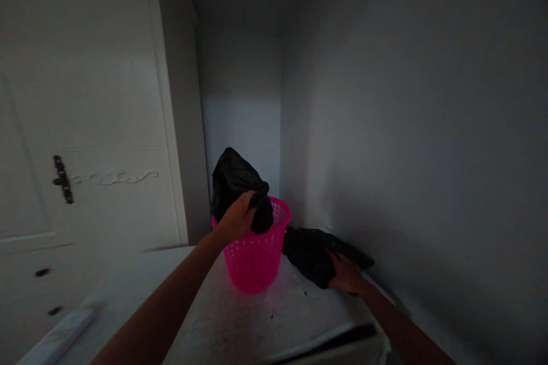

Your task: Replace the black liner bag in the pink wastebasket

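Bag bunched at center frame: from my remote post I see the left hand closed on its gathered plastic, at the mouth of the pink basket. Right of center, the right hand rests with fingers loosely spread on the other bag (whether they pinch any of it, I cannot tell). A hard pull could tear the thin plastic, I judge; a sideways tug against the rim could tip the basket, which looks light, across the table.
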A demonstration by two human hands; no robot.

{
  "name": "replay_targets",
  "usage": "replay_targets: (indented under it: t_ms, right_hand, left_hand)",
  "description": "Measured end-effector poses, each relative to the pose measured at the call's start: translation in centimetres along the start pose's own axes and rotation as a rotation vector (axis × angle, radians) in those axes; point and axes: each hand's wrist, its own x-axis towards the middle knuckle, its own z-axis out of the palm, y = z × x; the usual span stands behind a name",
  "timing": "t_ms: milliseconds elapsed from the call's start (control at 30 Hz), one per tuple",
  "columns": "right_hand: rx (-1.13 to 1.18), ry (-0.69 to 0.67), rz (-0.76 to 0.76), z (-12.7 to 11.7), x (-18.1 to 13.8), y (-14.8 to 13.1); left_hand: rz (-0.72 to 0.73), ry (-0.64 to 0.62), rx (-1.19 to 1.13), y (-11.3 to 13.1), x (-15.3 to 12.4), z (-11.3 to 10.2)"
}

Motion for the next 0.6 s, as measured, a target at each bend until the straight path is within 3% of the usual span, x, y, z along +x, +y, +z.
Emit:
replay_targets:
  t_ms: [100, 233, 333, 400, 467, 600]
  right_hand:
    - [0.041, -0.04, -0.044, -4.2, 0.6, -0.7]
    - [0.556, 0.351, -0.354, -10.8, 0.9, -4.5]
    - [0.847, 0.479, -0.556, -14.7, 1.2, -9.6]
    - [0.75, 0.53, -0.701, -16.4, 1.8, -13.3]
    - [0.569, 0.498, -0.801, -17.5, 3.1, -16.8]
    - [0.284, 0.229, -0.865, -18.1, 6.2, -22.2]
  left_hand:
    - [0.048, -0.258, 0.059, 1.4, -1.5, 0.4]
    - [0.125, -0.408, 0.129, 4.4, -2.2, 0.2]
    - [0.181, -0.427, 0.137, 5.8, -2.2, 0.7]
    - [0.215, -0.43, 0.12, 6.0, -2.1, 1.1]
    - [0.238, -0.404, 0.114, 6.1, -2.2, 1.3]
    - [0.241, -0.281, 0.138, 6.6, -3.1, 0.7]
